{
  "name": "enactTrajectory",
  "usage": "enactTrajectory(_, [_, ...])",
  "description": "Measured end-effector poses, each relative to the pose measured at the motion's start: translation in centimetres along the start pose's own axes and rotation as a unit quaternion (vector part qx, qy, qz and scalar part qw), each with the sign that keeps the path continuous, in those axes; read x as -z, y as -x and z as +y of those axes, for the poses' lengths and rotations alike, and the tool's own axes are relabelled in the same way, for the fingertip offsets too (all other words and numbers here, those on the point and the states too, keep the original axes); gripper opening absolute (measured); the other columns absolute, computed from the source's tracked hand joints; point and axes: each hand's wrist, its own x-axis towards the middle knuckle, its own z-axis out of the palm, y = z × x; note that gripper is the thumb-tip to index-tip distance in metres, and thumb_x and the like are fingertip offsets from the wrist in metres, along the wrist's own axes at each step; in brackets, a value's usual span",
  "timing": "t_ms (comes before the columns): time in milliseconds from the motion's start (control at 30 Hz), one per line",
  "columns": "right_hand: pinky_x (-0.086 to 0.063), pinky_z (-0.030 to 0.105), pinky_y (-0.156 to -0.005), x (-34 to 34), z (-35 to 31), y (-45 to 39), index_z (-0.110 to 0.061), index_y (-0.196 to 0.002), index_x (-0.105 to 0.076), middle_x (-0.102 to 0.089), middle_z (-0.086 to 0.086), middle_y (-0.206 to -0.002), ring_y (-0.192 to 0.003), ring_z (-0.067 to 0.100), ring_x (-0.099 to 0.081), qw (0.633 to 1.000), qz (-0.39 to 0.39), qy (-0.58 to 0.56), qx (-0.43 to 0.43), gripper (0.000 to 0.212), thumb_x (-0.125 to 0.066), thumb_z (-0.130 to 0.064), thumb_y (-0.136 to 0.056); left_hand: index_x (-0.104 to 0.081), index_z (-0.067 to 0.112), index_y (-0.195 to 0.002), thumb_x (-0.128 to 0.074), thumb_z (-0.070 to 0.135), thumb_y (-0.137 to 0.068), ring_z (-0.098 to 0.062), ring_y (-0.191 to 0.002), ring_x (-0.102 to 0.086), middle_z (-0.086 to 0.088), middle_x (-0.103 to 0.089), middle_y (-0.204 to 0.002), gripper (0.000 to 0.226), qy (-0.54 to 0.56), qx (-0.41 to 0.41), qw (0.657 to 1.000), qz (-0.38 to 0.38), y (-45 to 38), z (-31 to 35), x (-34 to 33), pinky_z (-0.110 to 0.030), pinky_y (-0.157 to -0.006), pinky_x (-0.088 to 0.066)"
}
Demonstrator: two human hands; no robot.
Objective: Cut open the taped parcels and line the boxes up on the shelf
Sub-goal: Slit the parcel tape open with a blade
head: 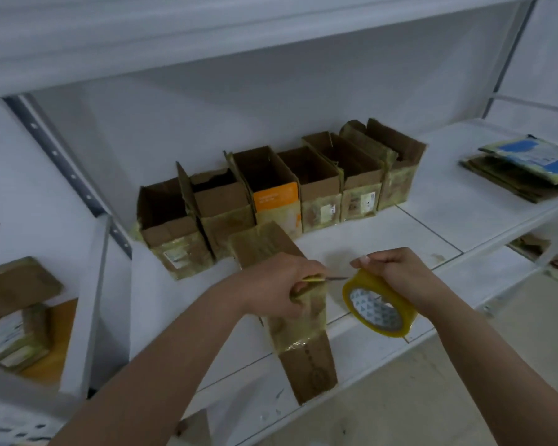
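both hands curled | left hand (277, 289) fingers grip cutter (319, 279) over parcel (290, 304) | right hand (397, 275) holds tape roll (379, 305)

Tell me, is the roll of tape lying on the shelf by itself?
No, the right hand holds the yellow roll of tape above the shelf, while the left hand grips a small cutter.

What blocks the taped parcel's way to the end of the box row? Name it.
Nothing visible does. The taped parcel lies in front of the row of opened boxes, and the bare shelf beyond the row's right end is free; the flattened cardboard stack sits farther right.
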Motion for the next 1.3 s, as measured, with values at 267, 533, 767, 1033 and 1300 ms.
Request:
enactTrajectory(267, [-0.054, 0.018, -0.064, -2.4, -2.0, 0.6, -0.031, -0.086, -0.080, -0.077, -0.007, -0.084, -0.074, 0.008, -0.073, 0.996, -0.079, 0.023, 0.018, 0.017, -0.065, -0.032, -0.093, -0.053, 0.033, -0.125, -0.080, 0.028, -0.079, 0.012, -0.092, -0.053, 0.035, -0.056, -0.102, 0.054, 0.159, 0.013, 0.985, 0.072, 3.1, -2.4, -2.9, -0.009, -0.076, -0.045])
enactTrajectory(533, [-0.056, 0.022, -0.070, -2.7, -3.5, 1.8, -0.029, -0.093, -0.080, -0.077, -0.006, -0.088, -0.078, 0.010, -0.073, 0.996, -0.080, 0.026, 0.036, 0.016, -0.064, -0.033, -0.093, -0.064, 0.033, -0.092, -0.065, 0.041, -0.090, -0.008, -0.077, -0.061, -0.002, -0.069, -0.092, 0.009, 0.313, 0.158, 0.871, 0.345, 1.9, -2.1, -3.8, -0.017, -0.068, -0.047])
enactTrajectory(767, [-0.053, 0.023, -0.070, -2.8, -5.1, 3.4, -0.036, -0.084, -0.079, -0.076, -0.004, -0.081, -0.075, 0.009, -0.072, 0.992, -0.072, 0.078, 0.062, 0.016, -0.065, -0.037, -0.091, -0.071, 0.019, -0.086, -0.075, 0.044, -0.080, 0.002, -0.080, -0.063, 0.005, -0.071, -0.086, 0.026, 0.357, 0.110, 0.858, 0.354, 0.4, -0.4, -3.8, -0.007, -0.070, -0.045])
enactTrajectory(1033, [-0.054, 0.045, -0.085, -3.5, -6.5, 4.7, -0.016, -0.091, -0.078, -0.071, 0.020, -0.092, -0.090, 0.035, -0.067, 0.985, -0.061, 0.132, 0.089, 0.030, -0.057, -0.036, -0.096, -0.070, 0.003, -0.078, -0.080, 0.022, -0.079, -0.011, -0.066, -0.066, -0.005, -0.070, -0.069, 0.022, 0.413, 0.048, 0.842, 0.345, 0.1, 0.8, -3.7, -0.028, -0.070, -0.055])
enactTrajectory(1300, [-0.051, 0.013, -0.064, -3.7, -7.4, 4.8, -0.035, -0.123, -0.064, -0.071, -0.010, -0.096, -0.078, 0.003, -0.069, 0.987, -0.070, 0.113, 0.088, 0.054, -0.073, -0.053, -0.073, -0.062, 0.007, -0.068, -0.069, 0.019, -0.090, -0.001, -0.058, -0.056, 0.009, -0.062, -0.056, 0.026, 0.415, 0.072, 0.820, 0.389, 1.7, 0.3, -3.7, -0.012, -0.067, -0.046])
